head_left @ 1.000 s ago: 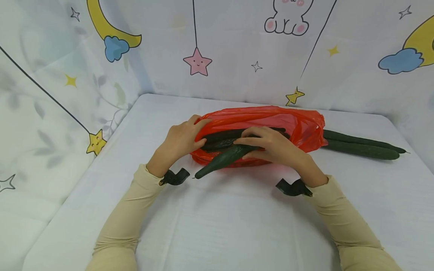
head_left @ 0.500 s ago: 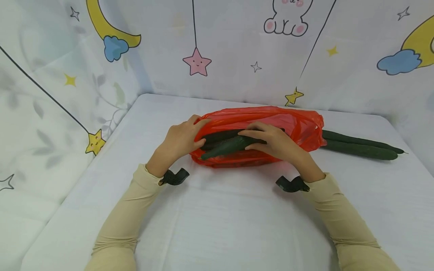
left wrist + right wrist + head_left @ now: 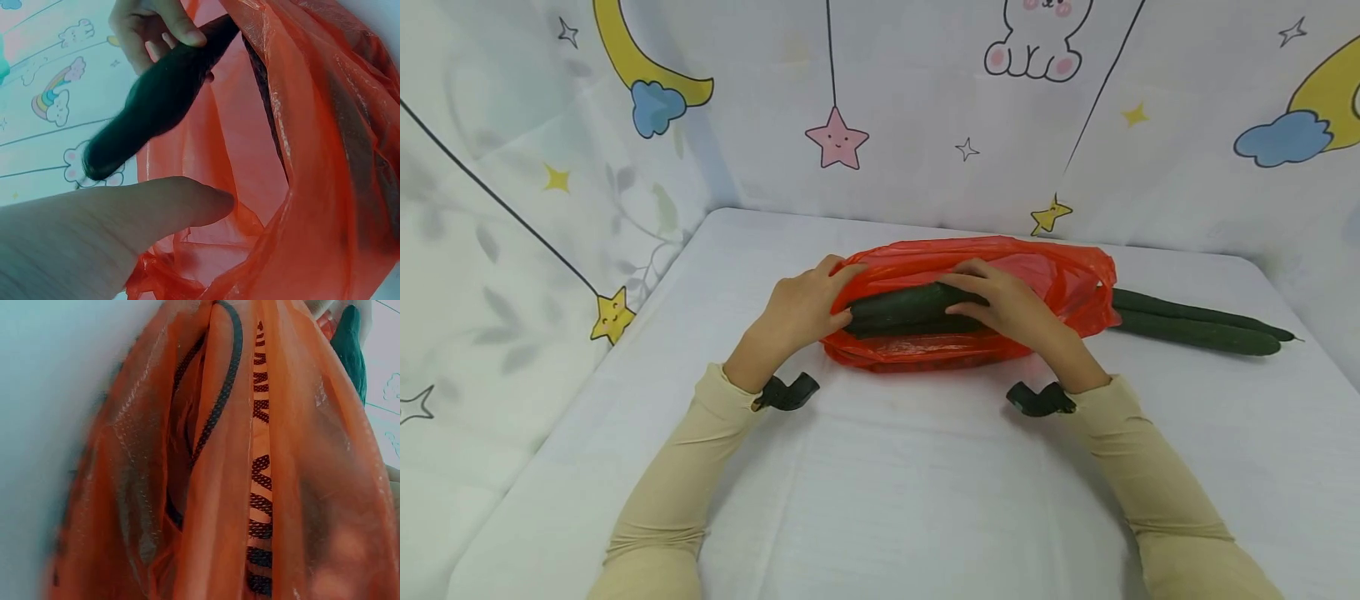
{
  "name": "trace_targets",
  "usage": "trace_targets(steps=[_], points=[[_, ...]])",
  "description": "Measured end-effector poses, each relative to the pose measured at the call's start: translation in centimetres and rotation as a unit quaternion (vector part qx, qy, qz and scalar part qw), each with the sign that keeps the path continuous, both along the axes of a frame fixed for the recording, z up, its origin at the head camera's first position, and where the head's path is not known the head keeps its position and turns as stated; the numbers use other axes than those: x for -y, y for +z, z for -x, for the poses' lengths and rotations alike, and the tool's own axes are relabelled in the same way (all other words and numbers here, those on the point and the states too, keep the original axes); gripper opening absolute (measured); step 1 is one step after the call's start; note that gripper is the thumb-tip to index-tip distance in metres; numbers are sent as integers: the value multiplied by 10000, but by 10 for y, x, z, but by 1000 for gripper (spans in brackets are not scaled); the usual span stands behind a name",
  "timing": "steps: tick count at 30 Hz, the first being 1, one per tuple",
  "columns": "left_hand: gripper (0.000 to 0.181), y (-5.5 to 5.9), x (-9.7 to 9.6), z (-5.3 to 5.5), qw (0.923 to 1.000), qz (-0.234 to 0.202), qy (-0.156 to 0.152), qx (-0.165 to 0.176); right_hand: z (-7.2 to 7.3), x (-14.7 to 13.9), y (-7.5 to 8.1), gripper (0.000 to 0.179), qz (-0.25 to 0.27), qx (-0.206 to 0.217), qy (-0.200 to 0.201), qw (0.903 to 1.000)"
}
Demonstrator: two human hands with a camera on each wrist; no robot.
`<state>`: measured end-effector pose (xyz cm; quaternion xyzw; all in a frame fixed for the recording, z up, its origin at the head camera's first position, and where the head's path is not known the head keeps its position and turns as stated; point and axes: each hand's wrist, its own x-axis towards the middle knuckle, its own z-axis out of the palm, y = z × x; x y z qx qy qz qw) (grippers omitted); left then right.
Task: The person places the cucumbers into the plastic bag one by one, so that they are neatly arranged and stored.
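Observation:
A thin red plastic bag (image 3: 925,354) lies on its side, its mouth toward me. My left hand (image 3: 801,304) holds its left rim, the thumb (image 3: 194,203) showing by the opening in the left wrist view. My right hand (image 3: 1011,304) grips a dark green cucumber (image 3: 902,307) at the bag's mouth, fingers over the top and thumb below. Just beneath lies more dark green, seemingly another cucumber (image 3: 917,328). The left wrist view shows the held cucumber (image 3: 153,106) slanting across the opening. Folds of the bag (image 3: 219,487) with dark print fill most of the right wrist view.
Two more cucumbers (image 3: 1198,332) lie side by side on the white table (image 3: 910,483), right of the bag. Behind the table hangs a white cloth (image 3: 910,75) printed with stars and moons. A black strap mount (image 3: 1041,400) sits at my right wrist.
My right hand has moved the cucumber up and back into the bag's mouth; its tip, earlier sticking out over the front rim, is now inside. The left hand has stayed put.

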<state>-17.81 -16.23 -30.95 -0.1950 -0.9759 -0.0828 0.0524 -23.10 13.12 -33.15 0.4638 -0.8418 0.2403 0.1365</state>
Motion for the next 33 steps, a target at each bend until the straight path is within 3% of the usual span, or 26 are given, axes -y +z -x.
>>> trace_targets(steps=[15, 23, 33], points=[[60, 0, 0, 0, 9999, 40, -10, -140, 12, -3, 1, 45, -867, 451, -588, 9935], [60, 1, 0, -2, 9999, -2, -4, -144, 20, 5, -9, 43, -1478, 78, -650, 9868], [59, 0, 1, -1, 9998, -10, 6, -177, 23, 11, -10, 42, -1559, 23, -716, 9852]])
